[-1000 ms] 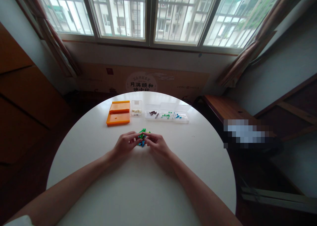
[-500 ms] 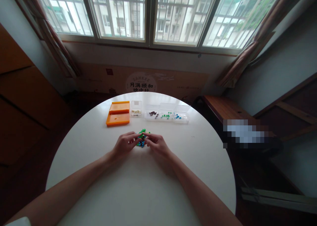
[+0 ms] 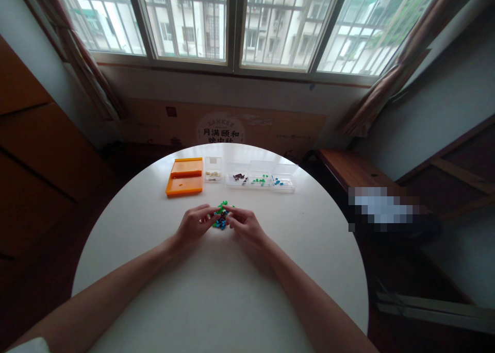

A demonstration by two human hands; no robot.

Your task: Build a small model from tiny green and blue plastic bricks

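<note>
A small heap of green, blue and dark brown plastic pieces (image 3: pixel 221 222) lies on the white round table (image 3: pixel 216 291). My left hand (image 3: pixel 196 222) curves around its left side, thumb and index finger apart. From the right, my right hand (image 3: pixel 245 223) does the same, its index finger reaching over the top of the heap. Both index fingertips come close together above the pieces; whether they touch I cannot tell. Parts of the heap are hidden beneath the fingers. I make out no piece gripped in either hand.
Toward the far edge stands an open orange box (image 3: pixel 184 184) with a small piece inside. Beside it are a clear box (image 3: pixel 213 178) of cream pieces and a clear divided case (image 3: pixel 259 185) with brown, green and blue pieces. A wooden bench (image 3: pixel 348 170) is at the right.
The hands stay around the heap in nearly the same pose. Some pieces between the fingers have shifted slightly, with more dark brown showing among the blue. The boxes have not moved.
</note>
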